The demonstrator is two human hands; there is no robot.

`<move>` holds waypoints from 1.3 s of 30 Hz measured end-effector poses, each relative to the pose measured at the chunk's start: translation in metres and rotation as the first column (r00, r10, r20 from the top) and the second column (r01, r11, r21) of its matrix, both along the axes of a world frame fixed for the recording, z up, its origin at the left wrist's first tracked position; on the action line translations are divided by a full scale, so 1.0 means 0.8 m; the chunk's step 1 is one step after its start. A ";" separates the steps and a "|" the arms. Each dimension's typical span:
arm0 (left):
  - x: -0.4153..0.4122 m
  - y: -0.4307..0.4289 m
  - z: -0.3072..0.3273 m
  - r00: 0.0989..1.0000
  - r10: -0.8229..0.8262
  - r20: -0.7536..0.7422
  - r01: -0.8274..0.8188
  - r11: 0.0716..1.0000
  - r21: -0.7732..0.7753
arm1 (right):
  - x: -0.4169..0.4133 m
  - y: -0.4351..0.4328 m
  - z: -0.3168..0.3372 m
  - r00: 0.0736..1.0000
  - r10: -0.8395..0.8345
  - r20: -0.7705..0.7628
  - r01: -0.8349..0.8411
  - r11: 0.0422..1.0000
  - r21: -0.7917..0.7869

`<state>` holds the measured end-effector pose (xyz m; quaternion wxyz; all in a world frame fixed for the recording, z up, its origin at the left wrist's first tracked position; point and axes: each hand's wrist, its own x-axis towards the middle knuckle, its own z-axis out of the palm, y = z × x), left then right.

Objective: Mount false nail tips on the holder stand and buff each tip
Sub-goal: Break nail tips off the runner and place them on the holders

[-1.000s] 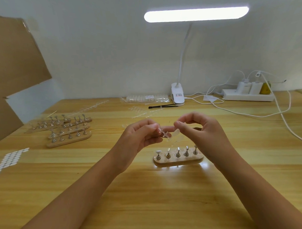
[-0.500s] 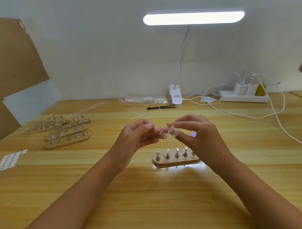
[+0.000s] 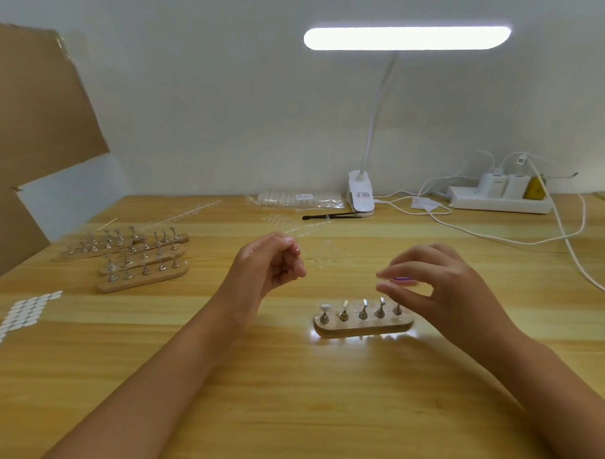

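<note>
We log the holder stand (image 3: 363, 326) on the table (image 3: 287, 417), right of centre. Our right hand (image 3: 439, 285) hangs above its right end, nail tip (image 3: 400, 282) between thumb and forefinger. Our left hand (image 3: 265, 265) is left of the stand, apart. Spare stands (image 3: 142, 258) are stacked far left, with the dot sheet (image 3: 20, 317) nearer us. Along the wall behind: tip packet (image 3: 300, 199), brush (image 3: 329, 216) before it, lamp clamp (image 3: 360, 195) just right, power strip (image 3: 497, 203) farther right.

No legible txt or nos.

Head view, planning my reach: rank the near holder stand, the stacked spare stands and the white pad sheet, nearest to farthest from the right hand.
1. holder stand, just under the right hand.
2. stacked spare stands, left across the table.
3. white pad sheet, far left edge.
</note>
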<state>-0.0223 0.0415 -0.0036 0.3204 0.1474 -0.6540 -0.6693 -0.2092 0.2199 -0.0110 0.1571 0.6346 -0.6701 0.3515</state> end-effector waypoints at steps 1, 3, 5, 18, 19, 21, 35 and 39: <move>-0.002 0.002 -0.001 1.000 -0.012 -0.001 0.012 1.000 0.001 | 0.001 0.000 0.000 1.000 -0.001 -0.017 0.001 1.000 0.004; -0.005 0.004 -0.003 0.999 -0.033 0.001 0.033 0.999 -0.001 | 0.005 -0.003 -0.003 0.997 0.008 -0.080 -0.006 1.000 0.021; -0.007 0.006 -0.005 0.999 -0.049 0.005 0.049 0.999 -0.010 | 0.009 -0.006 -0.006 0.991 0.024 -0.133 -0.021 0.999 0.028; -0.008 0.008 -0.007 0.997 -0.078 0.021 0.078 0.996 -0.032 | 0.010 -0.014 -0.015 0.991 0.073 -0.108 -0.065 0.995 0.079; -0.008 0.008 -0.007 0.997 -0.078 0.022 0.079 0.996 -0.032 | 0.010 -0.014 -0.016 0.992 0.076 -0.105 -0.066 0.994 0.088; -0.009 0.007 -0.006 0.997 -0.079 0.022 0.080 0.996 -0.031 | 0.009 -0.015 -0.017 0.991 0.080 -0.106 -0.068 0.992 0.108; -0.008 0.010 -0.004 0.998 -0.061 0.023 0.062 0.997 -0.035 | 0.015 -0.013 -0.015 0.996 0.039 0.077 -0.055 0.975 0.217; -0.007 0.014 -0.003 0.999 -0.041 0.028 0.043 0.998 -0.052 | 0.017 -0.007 -0.005 0.970 -0.005 0.244 -0.027 0.992 0.127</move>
